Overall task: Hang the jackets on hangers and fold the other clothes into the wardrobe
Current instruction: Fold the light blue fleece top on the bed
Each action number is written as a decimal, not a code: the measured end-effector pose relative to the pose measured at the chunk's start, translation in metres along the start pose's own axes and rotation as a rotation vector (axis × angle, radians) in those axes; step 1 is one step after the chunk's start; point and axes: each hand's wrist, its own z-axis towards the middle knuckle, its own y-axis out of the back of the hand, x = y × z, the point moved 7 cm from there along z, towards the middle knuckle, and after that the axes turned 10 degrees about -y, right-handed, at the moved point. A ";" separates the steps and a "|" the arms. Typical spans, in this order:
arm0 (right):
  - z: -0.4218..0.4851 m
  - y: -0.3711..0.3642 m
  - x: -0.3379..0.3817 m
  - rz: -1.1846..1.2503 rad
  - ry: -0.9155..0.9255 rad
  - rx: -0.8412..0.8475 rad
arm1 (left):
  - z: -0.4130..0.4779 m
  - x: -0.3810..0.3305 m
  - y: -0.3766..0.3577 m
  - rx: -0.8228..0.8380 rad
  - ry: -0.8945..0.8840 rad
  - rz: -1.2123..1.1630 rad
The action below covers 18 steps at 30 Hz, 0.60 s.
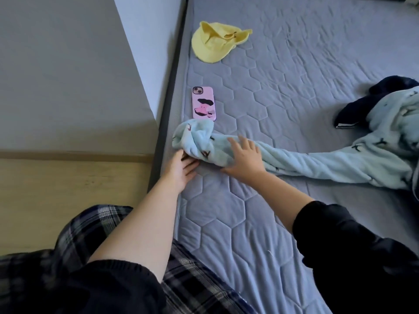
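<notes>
A light blue fleece garment (328,164) with small dark prints lies stretched across the grey quilted mattress (260,223), its bunched end at the left edge. My left hand (181,169) touches the underside of that bunched end (195,141) with its fingers tucked beneath the cloth. My right hand (243,156) lies flat on top of the fleece with fingers spread. A dark navy garment (362,103) lies partly under the blue one at the right.
A pink phone (203,103) lies face down just beyond the bunched end. A yellow cap (215,43) sits farther back. The mattress edge and bed frame (166,109) run along the left, with wooden floor (68,189) beside them.
</notes>
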 end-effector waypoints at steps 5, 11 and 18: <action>-0.012 -0.004 -0.098 -0.174 -0.397 -0.079 | -0.006 0.002 -0.006 0.034 0.002 0.017; -0.009 0.012 -0.067 0.128 -0.421 -0.098 | -0.022 -0.066 0.015 -0.350 -0.698 0.772; -0.001 0.071 0.018 0.441 -0.175 -0.166 | -0.018 -0.077 -0.008 0.028 -0.630 0.370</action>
